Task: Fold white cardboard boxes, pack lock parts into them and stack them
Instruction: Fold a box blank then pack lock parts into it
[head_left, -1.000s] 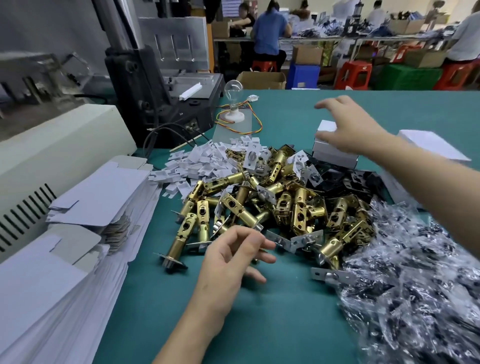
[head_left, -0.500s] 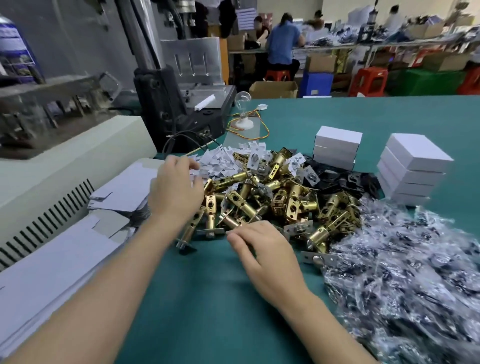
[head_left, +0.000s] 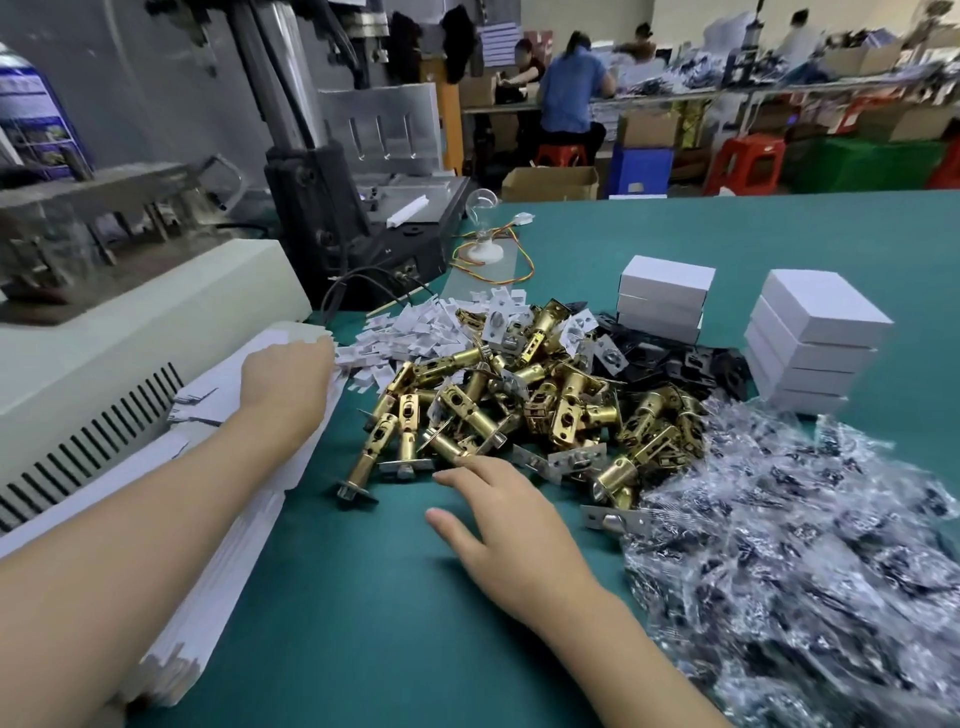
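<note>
— So, what does the head view give you?
— My left hand rests on the stack of flat box blanks; its fingers are hidden, so I cannot tell its grip. My right hand hovers, fingers spread, over the green table, just beside the brass latch pile. Folded white boxes stand stacked beyond.

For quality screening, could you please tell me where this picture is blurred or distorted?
Head view: plastic bags at lower right smeared by blur; brass latches mid-table sharp; head view's machine column at upper left leans, likely wide-angle distortion; background workers soft.
</note>
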